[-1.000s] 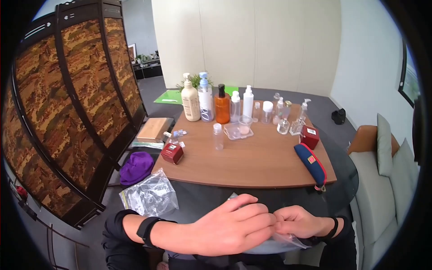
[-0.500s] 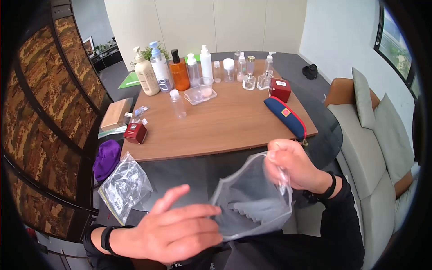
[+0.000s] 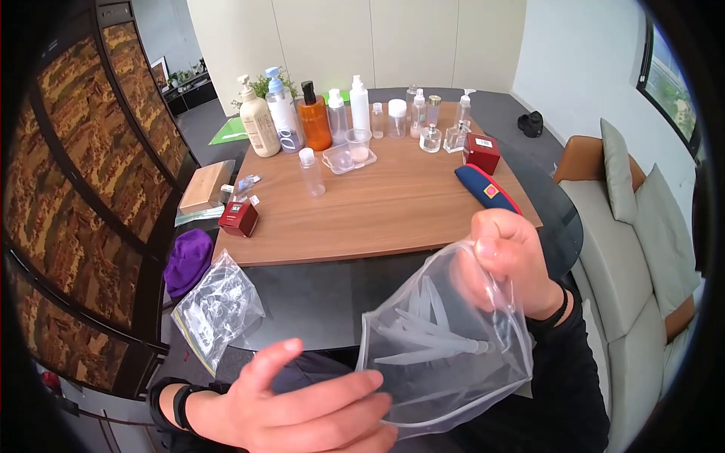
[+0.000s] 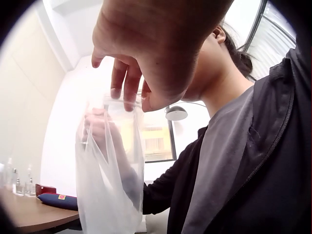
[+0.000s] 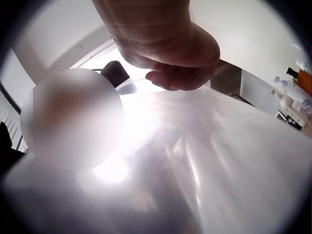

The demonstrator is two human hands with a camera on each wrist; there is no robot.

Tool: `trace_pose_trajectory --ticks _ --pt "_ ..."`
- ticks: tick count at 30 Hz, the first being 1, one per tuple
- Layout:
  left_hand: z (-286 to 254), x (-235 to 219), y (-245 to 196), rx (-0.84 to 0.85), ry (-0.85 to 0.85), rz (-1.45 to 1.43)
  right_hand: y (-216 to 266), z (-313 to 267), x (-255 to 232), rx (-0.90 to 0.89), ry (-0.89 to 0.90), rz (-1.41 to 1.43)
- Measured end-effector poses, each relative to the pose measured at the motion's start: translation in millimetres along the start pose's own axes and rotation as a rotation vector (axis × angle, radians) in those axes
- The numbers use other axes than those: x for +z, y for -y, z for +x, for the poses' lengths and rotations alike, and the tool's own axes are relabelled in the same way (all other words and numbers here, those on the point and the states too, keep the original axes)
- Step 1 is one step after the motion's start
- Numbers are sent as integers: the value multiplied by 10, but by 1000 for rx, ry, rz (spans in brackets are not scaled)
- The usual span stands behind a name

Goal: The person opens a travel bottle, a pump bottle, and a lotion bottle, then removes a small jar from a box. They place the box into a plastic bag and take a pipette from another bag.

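Note:
My right hand [image 3: 510,260] grips the top right of a clear plastic bag [image 3: 453,389] with curled fingers, holding it over the near side of the dark table. Several translucent white strips [image 3: 430,343] show inside or through the bag; which, I cannot tell. At the bag's left edge is my left hand [image 3: 310,408], thumb raised and fingers extended, fingertips at the plastic. In the left wrist view the left hand [image 4: 151,48] hangs over the bag [image 4: 109,190]. The right wrist view has the right hand [image 5: 168,44] above blurred, shiny plastic [image 5: 234,146].
Pump bottles [image 3: 259,124] and small bottles line the back of the wooden board [image 3: 347,223]. Nearer stand a clear bottle [image 3: 312,177] and a red box [image 3: 239,217]. A blue pouch [image 3: 487,189] lies at right; another plastic bag [image 3: 219,306] and a purple cloth [image 3: 189,260] are at left.
From one second ago, the hands have separated and the bag has spread between them. Since the middle frame, the right hand has moved slightly right and the strips show more clearly.

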State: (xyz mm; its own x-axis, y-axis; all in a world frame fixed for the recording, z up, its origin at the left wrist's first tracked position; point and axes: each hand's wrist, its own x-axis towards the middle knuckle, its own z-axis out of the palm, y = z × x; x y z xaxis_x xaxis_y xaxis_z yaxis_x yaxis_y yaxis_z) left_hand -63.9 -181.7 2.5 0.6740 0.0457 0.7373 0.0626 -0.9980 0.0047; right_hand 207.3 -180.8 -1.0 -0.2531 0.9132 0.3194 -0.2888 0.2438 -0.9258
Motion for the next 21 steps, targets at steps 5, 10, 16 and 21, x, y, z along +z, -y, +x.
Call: trace_pose_trajectory --ticks 5,10,16,21 --pt "-47 49 341 -144 -106 -130 37 109 20 -192 45 210" --pt "-182 532 811 -529 84 -618 -148 235 141 -168 155 265" --pt "-540 843 1108 -739 391 -992 -289 288 -18 -47 191 363" --pt "-598 755 1146 -701 448 -752 -289 210 -458 42 -54 287"
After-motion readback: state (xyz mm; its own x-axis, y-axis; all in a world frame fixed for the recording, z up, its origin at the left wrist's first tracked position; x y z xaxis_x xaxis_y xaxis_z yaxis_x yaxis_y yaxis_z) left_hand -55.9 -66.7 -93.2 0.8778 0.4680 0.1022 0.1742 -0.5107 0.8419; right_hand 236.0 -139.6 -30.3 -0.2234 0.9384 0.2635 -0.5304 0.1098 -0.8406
